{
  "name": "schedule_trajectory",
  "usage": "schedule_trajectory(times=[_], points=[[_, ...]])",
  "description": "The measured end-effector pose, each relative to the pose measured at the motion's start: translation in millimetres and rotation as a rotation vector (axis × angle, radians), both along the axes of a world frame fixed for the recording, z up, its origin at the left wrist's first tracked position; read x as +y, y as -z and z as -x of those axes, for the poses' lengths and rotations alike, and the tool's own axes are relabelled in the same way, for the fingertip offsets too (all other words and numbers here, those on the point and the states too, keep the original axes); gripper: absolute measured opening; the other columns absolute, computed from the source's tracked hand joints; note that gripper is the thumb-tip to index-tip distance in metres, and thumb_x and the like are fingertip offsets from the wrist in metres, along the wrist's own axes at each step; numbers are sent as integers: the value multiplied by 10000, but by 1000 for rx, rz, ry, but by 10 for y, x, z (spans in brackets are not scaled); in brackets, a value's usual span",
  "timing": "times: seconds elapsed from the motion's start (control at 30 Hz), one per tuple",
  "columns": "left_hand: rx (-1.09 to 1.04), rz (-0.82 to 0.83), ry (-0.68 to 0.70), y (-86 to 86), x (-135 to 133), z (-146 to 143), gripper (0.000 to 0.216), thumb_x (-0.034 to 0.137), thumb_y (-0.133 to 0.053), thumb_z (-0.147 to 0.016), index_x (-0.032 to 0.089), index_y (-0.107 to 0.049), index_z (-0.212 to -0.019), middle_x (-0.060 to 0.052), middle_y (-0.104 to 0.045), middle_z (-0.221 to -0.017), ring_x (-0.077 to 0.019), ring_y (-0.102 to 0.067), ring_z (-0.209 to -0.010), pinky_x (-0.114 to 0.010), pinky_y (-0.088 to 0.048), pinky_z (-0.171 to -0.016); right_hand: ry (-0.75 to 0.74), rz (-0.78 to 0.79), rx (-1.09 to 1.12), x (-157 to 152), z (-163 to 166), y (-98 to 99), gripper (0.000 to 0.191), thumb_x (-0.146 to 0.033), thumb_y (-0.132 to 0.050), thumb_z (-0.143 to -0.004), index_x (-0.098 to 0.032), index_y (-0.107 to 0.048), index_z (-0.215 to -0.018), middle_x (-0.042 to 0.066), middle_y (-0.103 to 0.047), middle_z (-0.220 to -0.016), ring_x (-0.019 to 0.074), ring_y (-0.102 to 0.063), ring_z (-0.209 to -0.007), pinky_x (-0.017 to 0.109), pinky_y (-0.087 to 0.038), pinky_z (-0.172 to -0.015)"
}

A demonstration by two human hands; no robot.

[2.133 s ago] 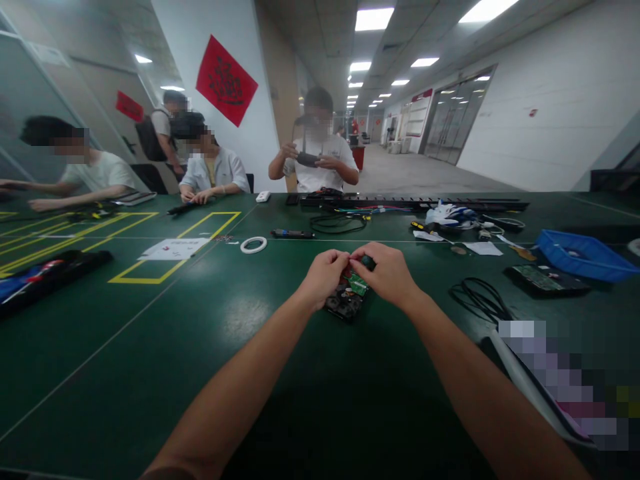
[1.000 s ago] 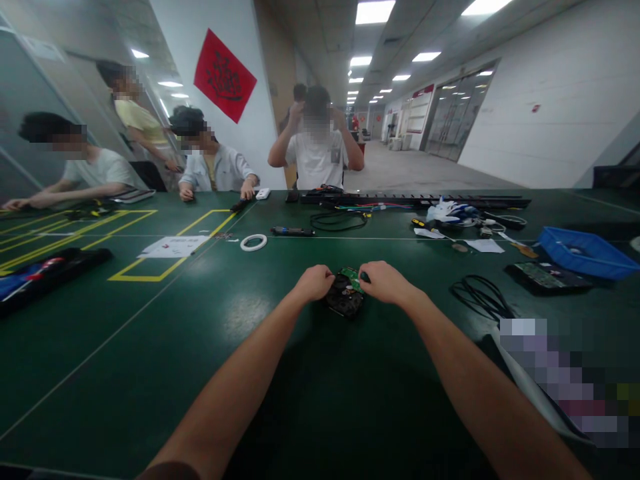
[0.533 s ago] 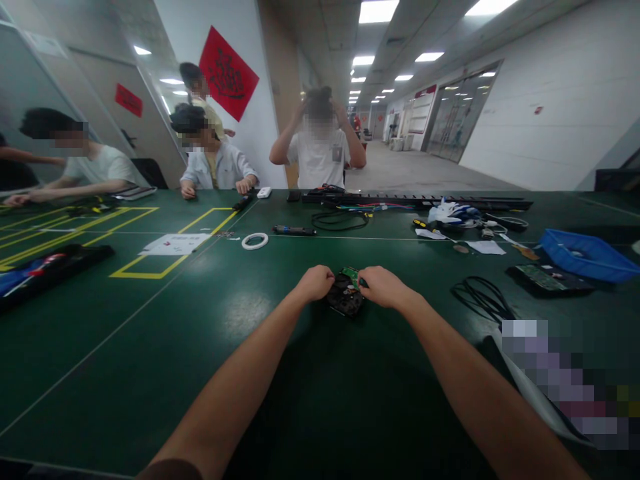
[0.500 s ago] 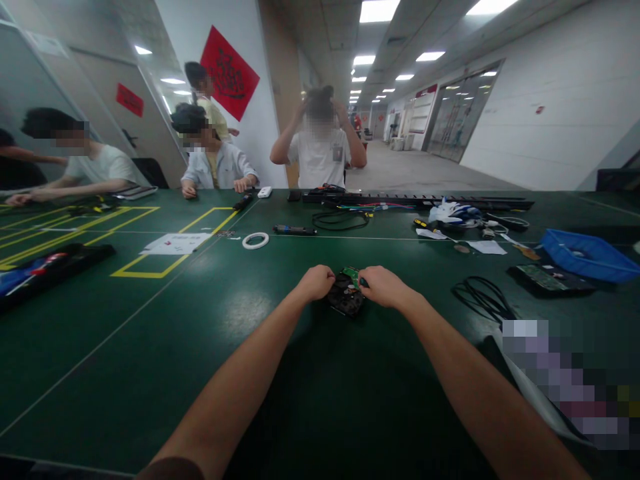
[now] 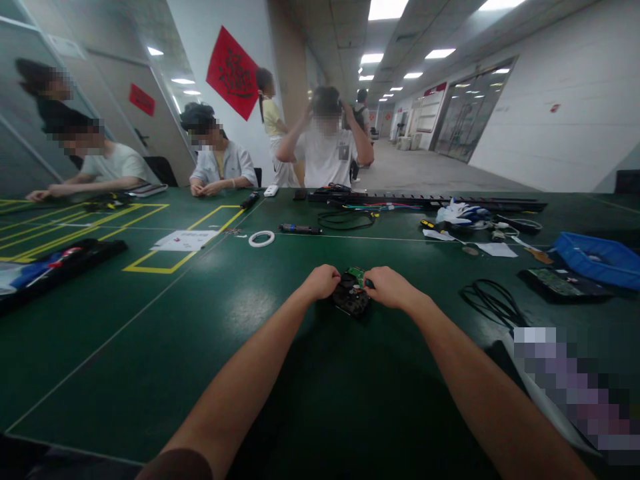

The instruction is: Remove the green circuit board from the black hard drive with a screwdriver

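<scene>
On the green table in front of me lies a small black device (image 5: 350,301), its inside showing, with a green circuit board (image 5: 357,273) at its far side. My left hand (image 5: 323,281) is closed at the device's left edge, thumb and fingers pinching it. From the right, my right hand (image 5: 389,287) is closed around a dark-handled tool (image 5: 369,283), held at the board's right side. Only the end of that handle shows; its tip is hidden or too small to make out.
Black cable (image 5: 487,300), another circuit-board unit (image 5: 565,283) and a blue bin (image 5: 597,260) lie to the right. Farther off are a tape roll (image 5: 261,239), a black cylinder (image 5: 300,229), a white-and-blue glove (image 5: 463,213) and a long black rail (image 5: 430,199). Several people are across the table.
The view has shifted slightly, so the table's contents sit a little farther right. Both hands keep their hold at the device. In the background, a standing person has moved right.
</scene>
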State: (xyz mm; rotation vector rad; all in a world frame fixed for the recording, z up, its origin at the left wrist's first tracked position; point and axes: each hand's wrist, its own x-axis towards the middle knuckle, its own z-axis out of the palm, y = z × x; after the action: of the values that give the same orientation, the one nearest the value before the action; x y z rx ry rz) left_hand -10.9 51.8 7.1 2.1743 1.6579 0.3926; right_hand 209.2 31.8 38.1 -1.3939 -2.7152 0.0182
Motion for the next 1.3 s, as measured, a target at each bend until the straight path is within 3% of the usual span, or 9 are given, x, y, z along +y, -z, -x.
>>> schedule_trajectory(times=[0.5, 0.97, 1.07, 1.2, 1.3], points=[[-24, 3, -9, 36, 22, 9, 228, 212, -593, -900, 188, -803, -986, -103, -769, -1023, -240, -692, -980, -284, -488, -874, 45, 46, 107, -66, 15, -70, 46, -207, -720, -839, -210, -760, -861, 104, -760, -927, 252, -704, -935, 284, -489, -796], [-21, 9, -23, 1, 2, 12, 208, 215, -621, -882, 198, -800, -986, -85, -772, -982, -231, -691, -953, -273, -492, -853, 39, 20, 77, 7, -108, -120, 114, -233, -651, -889, -191, -746, -938, 96, -755, -947, 233, -701, -916, 276, -468, -781], [3, 11, -31, -22, -7, 4, 197, 201, -619, -871, 193, -797, -956, -90, -769, -965, -238, -691, -955, -280, -494, -847, 143, 16, 72, 51, -176, -148, 132, -221, -611, -893, -178, -734, -912, 115, -756, -945, 237, -704, -894, 280, -469, -746], [31, 29, -39, -57, -25, -5, 189, 180, -615, -854, 182, -790, -924, -101, -769, -965, -242, -699, -936, -282, -502, -825, 420, 61, 152, 139, -250, -144, 148, -216, -600, -878, -157, -735, -891, 143, -763, -956, 238, -716, -857, 282, -487, -696], [48, 51, -46, -96, -38, -9, 189, 160, -616, -838, 178, -790, -908, -109, -771, -970, -249, -708, -939, -286, -507, -824, 565, 324, 317, 193, -306, -85, 169, -214, -583, -886, -143, -718, -815, 115, -765, -825, 170, -699, -654, 240, -483, -566]])
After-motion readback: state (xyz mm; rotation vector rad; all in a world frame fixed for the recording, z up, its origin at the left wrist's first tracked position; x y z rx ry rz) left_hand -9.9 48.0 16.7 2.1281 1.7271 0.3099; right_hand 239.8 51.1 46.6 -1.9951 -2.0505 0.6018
